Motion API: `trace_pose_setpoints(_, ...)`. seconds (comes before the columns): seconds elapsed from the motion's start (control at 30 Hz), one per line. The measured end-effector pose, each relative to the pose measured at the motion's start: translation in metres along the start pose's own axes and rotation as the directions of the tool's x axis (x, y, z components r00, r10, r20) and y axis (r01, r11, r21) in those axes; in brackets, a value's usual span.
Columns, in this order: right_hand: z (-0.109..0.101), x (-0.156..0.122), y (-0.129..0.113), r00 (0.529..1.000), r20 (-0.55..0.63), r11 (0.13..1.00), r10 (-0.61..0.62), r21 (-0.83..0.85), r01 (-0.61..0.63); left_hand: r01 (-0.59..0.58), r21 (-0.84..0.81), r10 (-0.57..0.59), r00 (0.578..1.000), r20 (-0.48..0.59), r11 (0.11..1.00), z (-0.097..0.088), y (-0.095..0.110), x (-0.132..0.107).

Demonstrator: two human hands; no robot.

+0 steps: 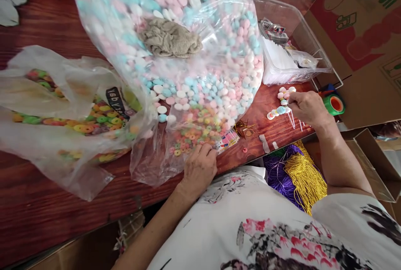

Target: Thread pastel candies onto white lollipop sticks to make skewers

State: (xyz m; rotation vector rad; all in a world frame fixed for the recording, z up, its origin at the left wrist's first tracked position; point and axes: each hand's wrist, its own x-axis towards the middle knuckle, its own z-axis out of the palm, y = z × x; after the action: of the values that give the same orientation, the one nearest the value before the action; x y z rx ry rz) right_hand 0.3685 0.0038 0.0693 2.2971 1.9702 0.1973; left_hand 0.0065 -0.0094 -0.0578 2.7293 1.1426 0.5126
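Observation:
My left hand [201, 164] rests at the table's front edge with its fingers curled at the rim of a small clear bag of ring candies [196, 126]; whatever they grip is hidden. A colourful printed card [228, 140] lies just past the fingertips. Over on the right, my right hand [308, 108] is closed, thumb and forefinger together, at a row of pastel candies [278, 112] with thin white sticks [292, 118] beneath. What sits in that pinch cannot be made out. A big clear bag of pink, white and blue candies [238, 73] fills the middle.
A crumpled brown cloth [171, 38] lies on the big bag. To the left is another bag of ring candies [84, 126]. A clear plastic bin [297, 15], green tape roll [333, 105] and cardboard box [360, 44] stand right. Bead strands [302, 174] hang below the edge.

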Motion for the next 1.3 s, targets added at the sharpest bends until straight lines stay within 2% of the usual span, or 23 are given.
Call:
trace_pose_setpoints(0.07, -0.003, -0.001, -0.003, 0.999, 0.031, 0.994, 0.027, -0.109, -0.024, 0.000, -0.086, -0.006, 0.998, -0.067, 0.996, 0.004, -0.005, 0.001)
trace_pose_setpoints(0.17, -0.010, -0.001, -0.011, 0.993, 0.117, 0.978, 0.009, -0.210, 0.016, -0.016, -0.163, -0.009, 0.989, -0.150, 0.987, 0.009, -0.010, 0.002)
trace_pose_setpoints(0.23, -0.013, 0.001, -0.016, 0.987, 0.156, 0.967, -0.027, -0.246, 0.065, -0.024, -0.141, 0.002, 0.989, -0.151, 0.990, 0.010, -0.010, 0.003)
trace_pose_setpoints(0.33, -0.013, 0.004, -0.020, 0.982, 0.168, 0.957, -0.089, -0.260, 0.131, -0.028, -0.066, 0.022, 0.995, -0.093, 0.997, 0.007, -0.007, 0.001)
trace_pose_setpoints(0.43, -0.011, 0.007, -0.016, 0.981, 0.141, 0.963, -0.137, -0.213, 0.165, -0.002, -0.023, 0.001, 1.000, -0.027, 1.000, -0.001, -0.005, -0.005)
trace_pose_setpoints(0.57, -0.007, 0.004, -0.007, 0.988, 0.098, 0.980, -0.116, -0.149, 0.129, 0.033, -0.039, -0.032, 0.998, 0.045, 0.999, -0.009, -0.006, -0.013)
trace_pose_setpoints(0.73, -0.006, -0.008, -0.003, 0.992, 0.075, 0.991, -0.098, -0.084, 0.104, 0.069, -0.093, -0.070, 0.997, -0.011, 0.993, -0.002, -0.012, -0.012)
trace_pose_setpoints(0.83, -0.008, -0.018, -0.001, 0.994, 0.061, 0.995, -0.092, 0.043, 0.090, 0.105, -0.131, -0.114, 0.992, -0.060, 0.986, 0.004, -0.014, -0.011)
trace_pose_setpoints(0.9, -0.008, -0.022, 0.002, 0.995, 0.034, 0.981, -0.091, 0.175, 0.083, 0.117, -0.123, -0.124, 0.991, -0.047, 0.985, 0.004, -0.014, -0.010)
trace_pose_setpoints(1.0, -0.007, -0.024, 0.008, 0.992, 0.025, 0.899, -0.124, 0.425, 0.102, 0.083, -0.066, -0.082, 0.997, 0.014, 0.994, -0.002, -0.010, -0.011)
trace_pose_setpoints(1.13, -0.007, -0.020, 0.013, 0.973, 0.151, 0.749, -0.177, 0.662, 0.033, 0.045, 0.006, -0.045, 0.997, 0.061, 0.999, -0.008, -0.005, -0.012)
trace_pose_setpoints(1.2, -0.009, -0.017, 0.014, 0.954, 0.226, 0.668, -0.199, 0.743, -0.037, 0.046, -0.014, -0.045, 0.997, 0.055, 0.999, -0.006, -0.005, -0.014)
trace_pose_setpoints(1.3, -0.009, -0.013, 0.018, 0.929, 0.291, 0.554, -0.226, 0.823, -0.123, 0.061, -0.115, -0.063, 0.998, -0.014, 0.992, 0.001, -0.010, -0.015)
